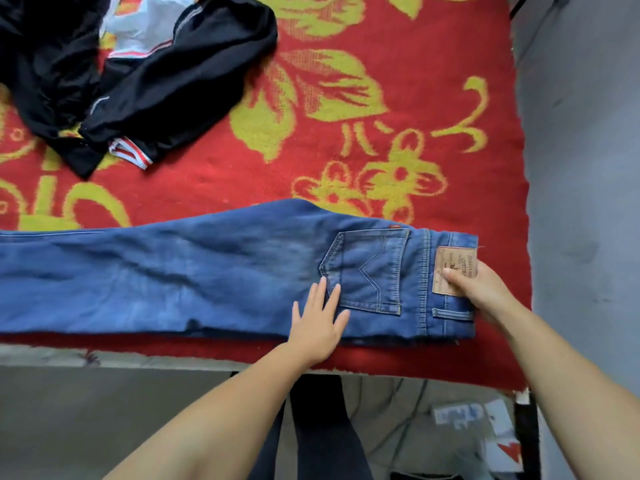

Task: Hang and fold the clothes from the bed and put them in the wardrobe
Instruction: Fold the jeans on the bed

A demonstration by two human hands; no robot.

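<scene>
On the red flowered bed [415, 46], the jeans [173, 278] look heavy yet floppy, best lifted at the stiff waistband, which the right hand [485, 292] pinches while the left hand [318, 323] presses flat, fingers spread.

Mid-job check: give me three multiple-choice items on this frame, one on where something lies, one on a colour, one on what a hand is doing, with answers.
1. Where do the jeans lie?
A. along the near edge of the bed
B. on the floor
C. on top of the black clothes

2. What colour is the blanket between its yellow flowers?
A. green
B. red
C. white

3. What is the right hand doing?
A. hanging free above the bed
B. lying flat on the blanket
C. gripping the waistband at the leather patch

Answers:
1 A: the jeans stretch along the bed's front edge, apart from the black clothes at the far left.
2 B: the ground is red.
3 C: its thumb is on the patch and its fingers curl round the waistband, while the left hand lies flat beside the back pocket.
</scene>
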